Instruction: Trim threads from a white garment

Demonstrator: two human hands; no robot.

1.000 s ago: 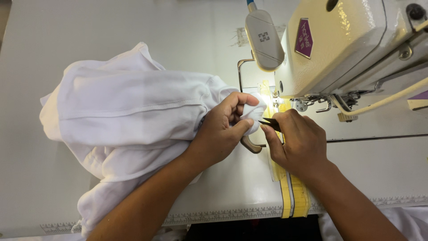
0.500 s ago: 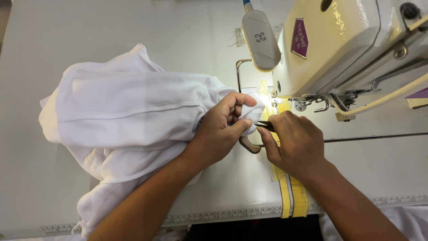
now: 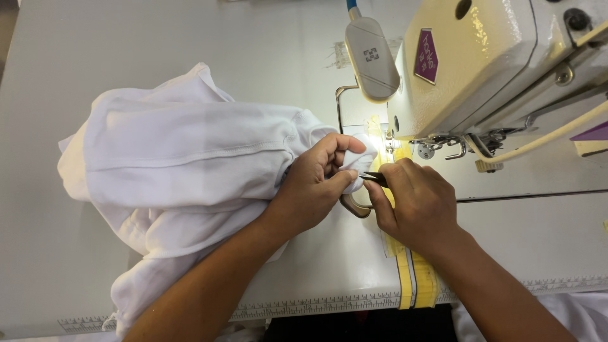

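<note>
1. Cloth (image 3: 190,164), white, lies bunched on the left half of the pale surface (image 3: 190,38); one end is drawn right, to just in front of the sewing machine (image 3: 494,69).
2. Left hand (image 3: 313,190) grips that end: fingers (image 3: 339,144) curled over it, thumb pressed under, pinching a small fold of cloth.
3. Right hand (image 3: 418,206) sits just right of the left hand, close to touching. Thumb and forefinger pressed together on a small dark tool (image 3: 373,178), its tip meeting the pinched fold. Kind of tool too small to tell.
4. Grey lamp head (image 3: 372,57) hangs above the hands; bright light falls on the fold.
5. Yellow tape strip (image 3: 411,285) runs down the surface from under the right hand to the near edge.
6. Ruler markings (image 3: 304,307) along the near edge of the surface.
7. Bent metal wire guide (image 3: 339,104) stands beside the cloth, left of the machine.
</note>
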